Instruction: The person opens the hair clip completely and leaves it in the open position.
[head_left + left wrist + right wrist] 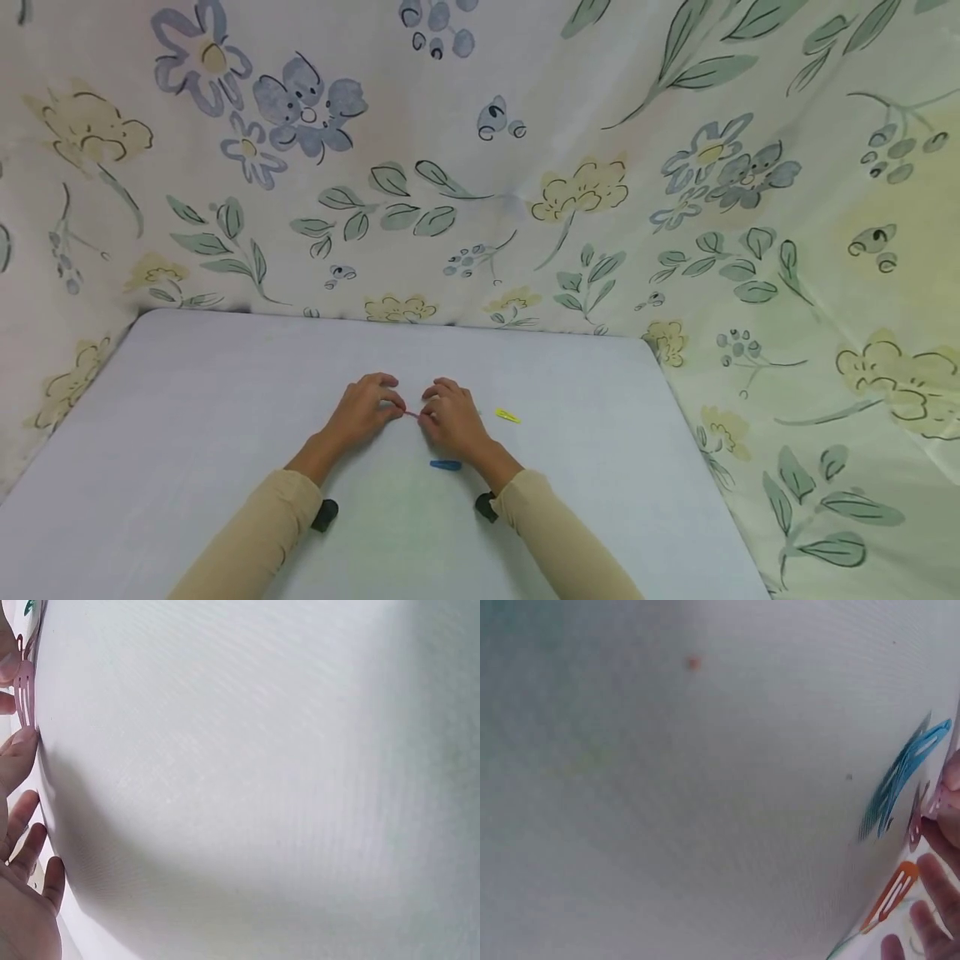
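A pink snap hair clip spans the small gap between the two hands, just above the white table. My left hand pinches one end of it between thumb and finger. At the other end, my right hand pinches it too. The left wrist view shows the slotted pink hair clip from close by, with fingertips at both ends. A blue hair clip lies on the table just below the right hand. Right of that hand lies a yellow hair clip.
An orange hair clip shows beside the right fingers in the right wrist view. A bit of something green appears at the top of the left wrist view. Floral cloth hangs behind and beside the white table.
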`<state>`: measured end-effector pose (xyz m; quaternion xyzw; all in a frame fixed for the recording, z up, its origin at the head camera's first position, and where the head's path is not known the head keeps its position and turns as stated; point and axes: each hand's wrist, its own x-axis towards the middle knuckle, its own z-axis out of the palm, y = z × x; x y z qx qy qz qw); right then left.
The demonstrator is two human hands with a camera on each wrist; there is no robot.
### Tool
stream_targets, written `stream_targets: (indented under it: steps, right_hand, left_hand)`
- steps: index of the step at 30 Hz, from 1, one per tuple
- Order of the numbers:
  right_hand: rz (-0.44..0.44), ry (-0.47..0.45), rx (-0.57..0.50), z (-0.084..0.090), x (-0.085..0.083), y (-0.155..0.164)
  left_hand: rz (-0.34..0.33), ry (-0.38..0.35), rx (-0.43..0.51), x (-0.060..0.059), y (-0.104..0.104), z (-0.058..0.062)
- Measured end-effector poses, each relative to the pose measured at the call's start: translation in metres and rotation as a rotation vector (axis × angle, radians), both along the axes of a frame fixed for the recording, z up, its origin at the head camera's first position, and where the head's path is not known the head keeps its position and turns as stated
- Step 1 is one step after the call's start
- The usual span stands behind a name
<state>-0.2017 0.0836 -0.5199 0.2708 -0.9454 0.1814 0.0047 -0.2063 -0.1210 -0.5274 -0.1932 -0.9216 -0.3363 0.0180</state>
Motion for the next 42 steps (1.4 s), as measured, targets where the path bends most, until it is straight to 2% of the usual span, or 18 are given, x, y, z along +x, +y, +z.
stream_targets:
  steps: [3, 6, 12, 16, 19, 23, 26, 32, 42]
  right_hand:
    - [-0.024, -0.04, -0.034, 0.002, 0.0, 0.002]
    - [-0.061, -0.09, -0.101, 0.005, -0.001, 0.005]
    - [-0.14, -0.222, -0.31, 0.014, -0.008, 0.016]
    - [-0.138, -0.307, -0.464, 0.023, -0.011, 0.023]
    - [-0.149, -0.368, -0.547, 0.032, -0.012, 0.027]
    - [-0.2, -0.457, -0.61, 0.042, -0.012, 0.031]
    - [-0.23, -0.499, -0.643, 0.046, -0.012, 0.033]
    - [-0.267, -0.523, -0.686, 0.051, -0.013, 0.035]
    - [-0.301, -0.562, -0.737, 0.057, -0.013, 0.035]
  left_hand:
    - [0.001, -0.025, 0.014, 0.0, 0.003, -0.002]
    - [-0.005, -0.053, 0.07, 0.001, 0.007, -0.001]
    - [0.0, -0.167, 0.281, 0.002, 0.014, 0.008]
    - [0.033, -0.266, 0.377, 0.003, 0.018, 0.022]
    - [0.063, -0.369, 0.438, 0.002, 0.021, 0.03]
    - [0.081, -0.507, 0.547, 0.001, 0.024, 0.035]
    - [0.077, -0.578, 0.617, 0.0, 0.026, 0.039]
    - [0.073, -0.646, 0.689, -0.002, 0.03, 0.043]
    - [0.09, -0.676, 0.747, -0.002, 0.034, 0.049]
